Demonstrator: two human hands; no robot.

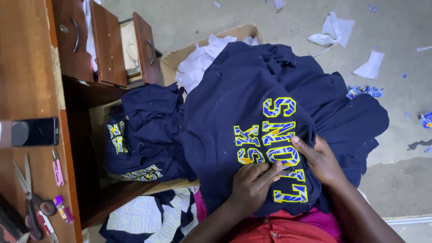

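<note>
My left hand [252,184] and right hand [319,159] press on the lettering of a navy shirt [234,108] draped over my lap. Scissors [27,198] and a phone [35,132] lie on the wooden desk [22,67] beside me.

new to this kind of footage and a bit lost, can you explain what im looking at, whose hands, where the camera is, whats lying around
This is one picture from a camera worn on a person's head, looking down at their own lap. No machine is involved, only two bare hands. The left hand and right hand both press on a navy shirt spread over the lap, fingertips at its yellow and blue printed letters. Whether anything small is pinched between them is hard to tell. Further left, more navy shirts fill a cardboard box. Along the left edge runs a wooden desk with open drawers, bearing a phone and scissors. Paper scraps litter the floor.
</note>
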